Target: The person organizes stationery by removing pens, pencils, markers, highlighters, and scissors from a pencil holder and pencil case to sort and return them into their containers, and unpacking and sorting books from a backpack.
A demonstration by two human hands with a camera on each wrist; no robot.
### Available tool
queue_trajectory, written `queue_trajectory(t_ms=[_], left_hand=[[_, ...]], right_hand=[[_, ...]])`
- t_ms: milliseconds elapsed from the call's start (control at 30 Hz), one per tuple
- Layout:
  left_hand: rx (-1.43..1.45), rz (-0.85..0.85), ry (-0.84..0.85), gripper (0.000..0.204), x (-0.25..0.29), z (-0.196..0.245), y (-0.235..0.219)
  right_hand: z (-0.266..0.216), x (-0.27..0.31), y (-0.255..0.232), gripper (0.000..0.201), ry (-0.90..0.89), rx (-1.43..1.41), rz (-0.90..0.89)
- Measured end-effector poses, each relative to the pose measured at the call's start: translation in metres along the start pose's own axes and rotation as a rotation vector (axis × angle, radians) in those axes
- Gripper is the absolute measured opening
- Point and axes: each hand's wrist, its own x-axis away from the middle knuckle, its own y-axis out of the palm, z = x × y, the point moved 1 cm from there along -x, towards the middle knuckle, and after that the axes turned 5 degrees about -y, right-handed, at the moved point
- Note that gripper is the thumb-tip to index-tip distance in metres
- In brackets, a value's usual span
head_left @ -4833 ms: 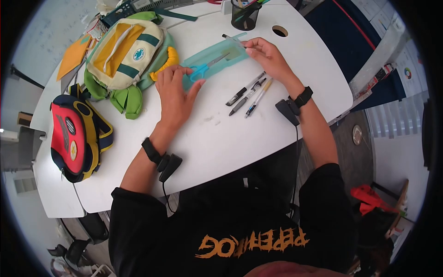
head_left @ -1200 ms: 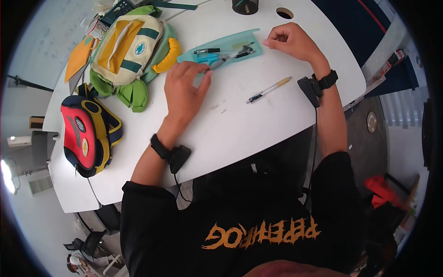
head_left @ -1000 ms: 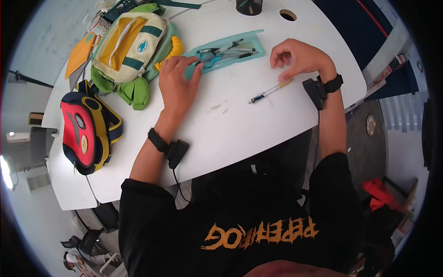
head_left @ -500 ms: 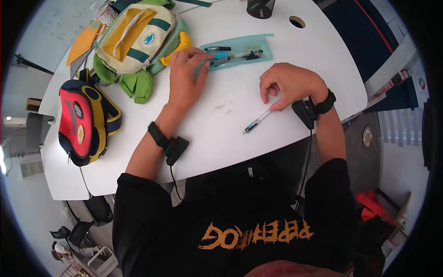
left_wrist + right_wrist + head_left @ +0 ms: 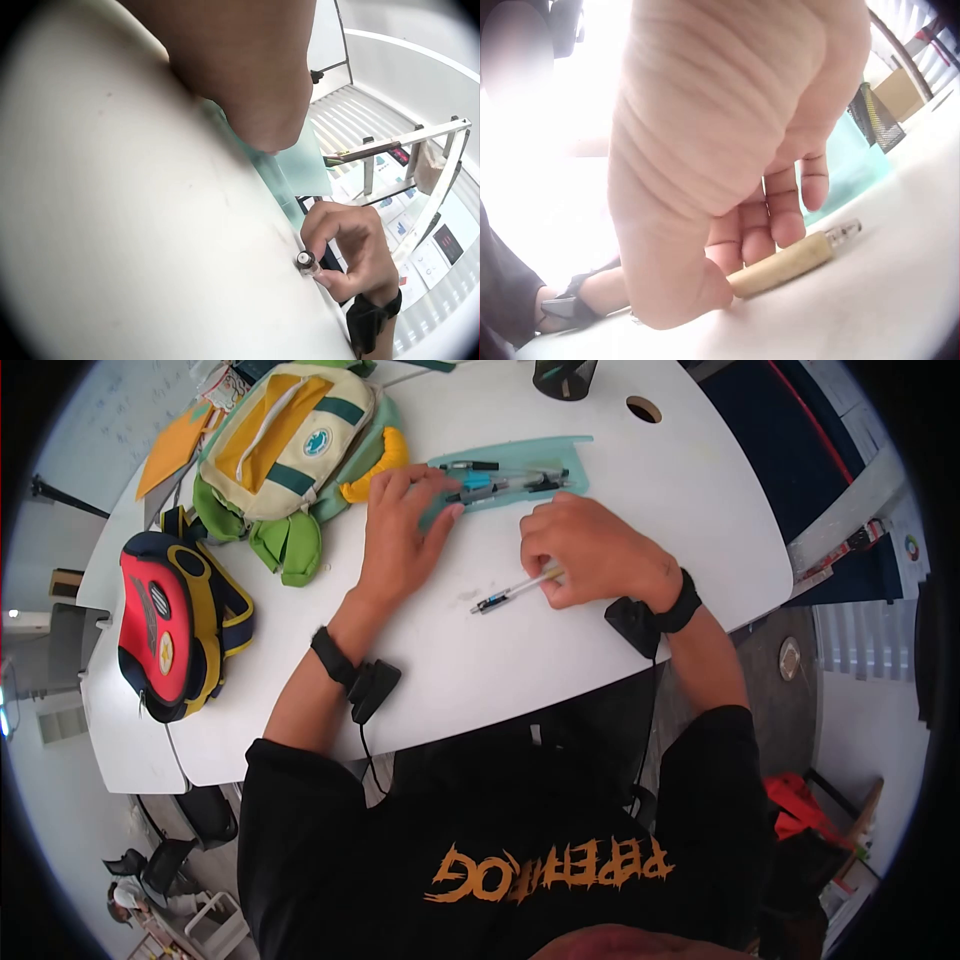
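Observation:
My right hand [image 5: 590, 552] pinches a clear pen [image 5: 510, 595] with a tan end between thumb and fingers, low over the white table. In the right wrist view the pen's tan barrel [image 5: 784, 266] shows beside the fingertips. A translucent teal case [image 5: 580, 455] lies beyond, holding several pens [image 5: 545, 482] and something light blue [image 5: 478, 479]. At the case's left end rests my left hand [image 5: 398, 535], fingers over its edge; their exact hold is hidden. The left wrist view shows the pen's tip [image 5: 305, 259] near the table.
A cream and green bag [image 5: 270, 445] with a yellow handle stands left of the case. Nearer on the left lies a red, yellow and navy bag [image 5: 165, 625]. A black mesh pen cup [image 5: 564, 378] and a round table hole [image 5: 644, 409] are at the back.
My right hand came down onto the remaining loose pen, pinched it, and has moved left with it towards the case. Several pens that lay on the table are now in the case.

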Motion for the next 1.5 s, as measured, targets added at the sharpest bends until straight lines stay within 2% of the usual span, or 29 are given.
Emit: queue_trajectory(t_ms=[33,100,133,200,233,367,433,567,600,667,767,867,933,1000,1100,1200,1433,1500], left_hand=[[0.019,0.004,-0.018,0.038,0.002,0.002,0.000],[0.031,0.027,-0.010,0.042,0.004,0.002,0.001],[0.040,0.057,0.002,0.047,0.001,0.001,0.000],[0.042,0.048,0.012,0.046,-0.001,-0.002,-0.001],[0.045,0.030,0.013,0.046,0.002,-0.004,0.000],[0.059,0.020,-0.002,0.047,0.001,0.002,0.000],[0.058,0.024,-0.001,0.046,0.002,-0.001,0.000],[0.085,0.037,0.000,0.045,0.005,0.001,0.001],[0.075,0.034,-0.004,0.045,0.005,0.000,0.001],[0.065,0.040,0.005,0.044,-0.001,-0.001,0.001],[0.078,0.058,0.007,0.043,0.006,-0.005,0.003],[0.165,0.104,-0.012,0.037,0.003,-0.007,0.003],[0.227,0.080,-0.093,0.037,0.004,-0.010,0.003],[0.237,0.086,-0.067,0.039,0.002,-0.012,0.002],[0.263,0.082,-0.075,0.042,0.007,-0.012,0.002],[0.256,0.082,-0.070,0.043,0.002,-0.013,0.003],[0.233,0.087,-0.063,0.045,0.003,-0.014,0.005],[0.238,0.100,-0.043,0.045,0.002,-0.016,0.005]], right_hand=[[0.002,0.002,0.004,0.015,0.004,-0.013,-0.003],[0.012,0.003,-0.002,0.013,0.028,0.043,0.230],[0.016,0.002,-0.006,0.013,0.027,0.051,0.233],[0.025,0.001,-0.012,0.012,0.065,0.110,0.531],[0.029,0.000,-0.013,0.013,0.022,0.202,0.569],[0.029,-0.001,-0.002,0.007,0.078,0.371,0.554],[0.019,-0.003,-0.006,0.011,0.151,0.119,0.544],[0.006,-0.010,0.007,0.022,0.180,0.051,0.411],[0.007,-0.011,0.012,0.022,0.183,0.053,0.411],[0.014,-0.015,0.021,0.022,0.048,0.203,0.414],[0.021,-0.011,0.024,0.018,0.100,0.151,0.313],[0.021,-0.008,0.020,0.016,0.113,0.168,0.290],[0.027,-0.006,0.013,0.015,0.093,0.170,0.344],[0.033,-0.003,0.005,0.014,0.070,0.159,0.389],[0.038,0.003,-0.006,0.017,0.306,0.104,0.523],[0.045,0.004,-0.001,0.013,0.304,0.155,0.572],[0.049,-0.002,0.009,0.013,0.293,0.155,0.604],[0.049,-0.003,0.013,0.012,0.351,0.216,0.595]])
